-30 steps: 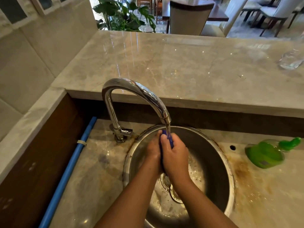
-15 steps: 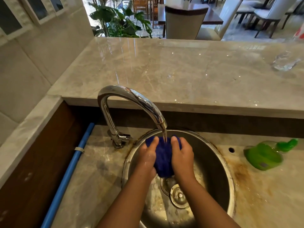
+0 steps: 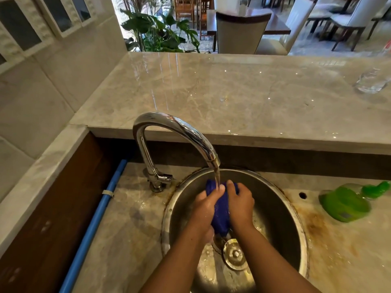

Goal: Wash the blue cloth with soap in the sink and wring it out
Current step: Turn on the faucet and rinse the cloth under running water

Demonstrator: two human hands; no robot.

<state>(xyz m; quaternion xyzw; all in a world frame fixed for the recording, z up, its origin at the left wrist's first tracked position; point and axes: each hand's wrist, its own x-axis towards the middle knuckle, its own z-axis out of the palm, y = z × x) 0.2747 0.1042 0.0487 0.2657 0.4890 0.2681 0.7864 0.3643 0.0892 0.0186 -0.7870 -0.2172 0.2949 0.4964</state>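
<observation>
The blue cloth (image 3: 221,215) is bunched into a narrow upright wad over the far half of the sink (image 3: 277,208). It sits directly beneath the spout of the tap (image 3: 173,125), so the running water (image 3: 217,178) strikes its top and soaks down through the folds. The left hand (image 3: 203,210) grasps it from one side and the right hand (image 3: 240,205) from the other. The fingers of both are curled round the fabric, and the cloth is squeezed between the facing palms. That opposed grasp looks suited to rubbing the layers against each other. It also holds the wad clear of the drain strainer (image 3: 234,254), which lies lower in the bowl, nearer the person. Working inside the bowl means the run-off falls into the steel and not onto the surface (image 3: 131,229).

The green soap bottle (image 3: 344,205) lies on its side on the surface to the right of the sink, near the right edge. It is apart from both hands but looks easy to reach. No suds show on the cloth, so I judge this to be wetting or rinsing; whether soap has gone on cannot be told. Wringing is not yet done.
</observation>
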